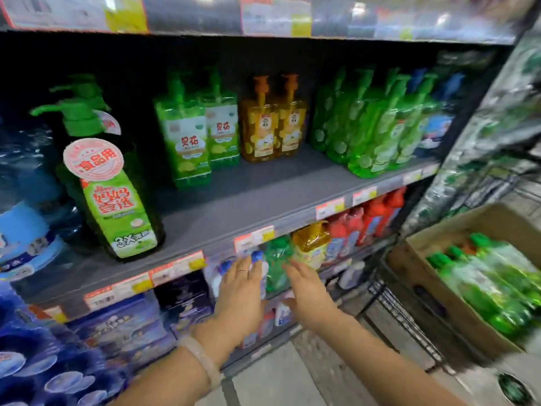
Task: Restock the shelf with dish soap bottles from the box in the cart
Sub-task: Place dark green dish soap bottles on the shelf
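Note:
A cardboard box in the cart at the right holds several green dish soap bottles lying packed together. On the lower shelf stands a green bottle between white bottles with blue caps and a yellow bottle. My left hand reaches to the blue-capped bottles with straight fingers touching them. My right hand is stretched out flat beside the green bottle, its fingertips at the bottle's side. Neither hand grips anything.
The grey middle shelf carries a big green pump bottle, green and orange pump bottles and a green row at the right. Red bottles line the lower shelf. The black wire cart stands close at the right.

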The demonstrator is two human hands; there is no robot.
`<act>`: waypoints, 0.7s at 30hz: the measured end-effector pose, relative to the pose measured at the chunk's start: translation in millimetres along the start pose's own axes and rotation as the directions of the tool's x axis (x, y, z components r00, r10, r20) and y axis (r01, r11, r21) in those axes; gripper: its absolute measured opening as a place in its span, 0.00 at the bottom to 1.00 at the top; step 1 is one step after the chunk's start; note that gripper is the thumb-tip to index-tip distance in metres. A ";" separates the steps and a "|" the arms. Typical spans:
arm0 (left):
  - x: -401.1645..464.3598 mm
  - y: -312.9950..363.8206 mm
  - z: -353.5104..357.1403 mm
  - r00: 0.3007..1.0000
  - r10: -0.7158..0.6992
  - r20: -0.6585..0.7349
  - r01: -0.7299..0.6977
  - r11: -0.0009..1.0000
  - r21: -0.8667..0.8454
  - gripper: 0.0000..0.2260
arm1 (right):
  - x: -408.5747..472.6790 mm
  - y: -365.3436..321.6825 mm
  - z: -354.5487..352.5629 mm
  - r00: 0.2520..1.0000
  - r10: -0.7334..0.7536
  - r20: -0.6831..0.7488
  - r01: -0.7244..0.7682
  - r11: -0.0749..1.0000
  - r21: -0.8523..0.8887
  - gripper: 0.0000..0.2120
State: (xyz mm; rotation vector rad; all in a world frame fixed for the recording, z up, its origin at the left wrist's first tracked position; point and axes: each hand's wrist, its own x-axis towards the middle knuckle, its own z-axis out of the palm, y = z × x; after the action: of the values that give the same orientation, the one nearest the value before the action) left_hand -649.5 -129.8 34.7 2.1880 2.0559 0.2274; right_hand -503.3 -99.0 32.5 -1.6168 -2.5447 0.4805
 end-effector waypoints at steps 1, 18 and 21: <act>5.3 16.8 2.7 0.999 0.035 0.014 -0.035 0.999 0.009 0.33 | -10.1 16.4 -1.7 0.999 0.035 0.002 -0.035 0.999 -0.022 0.34; 50.7 373.6 79.0 0.877 0.415 0.243 -0.434 0.900 0.028 0.32 | -204.1 312.8 -78.1 0.867 0.496 -0.045 -0.498 0.862 -0.089 0.26; 53.4 415.8 91.6 0.848 0.444 0.289 -0.473 0.880 0.037 0.33 | -225.9 352.2 -83.1 0.841 0.539 -0.046 -0.541 0.838 -0.072 0.29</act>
State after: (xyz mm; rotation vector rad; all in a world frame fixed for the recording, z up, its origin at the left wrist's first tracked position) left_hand -221.3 -102.0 28.0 2.5799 1.4070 -0.1426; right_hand -79.3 -145.7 23.4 -2.3617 -2.0763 0.3882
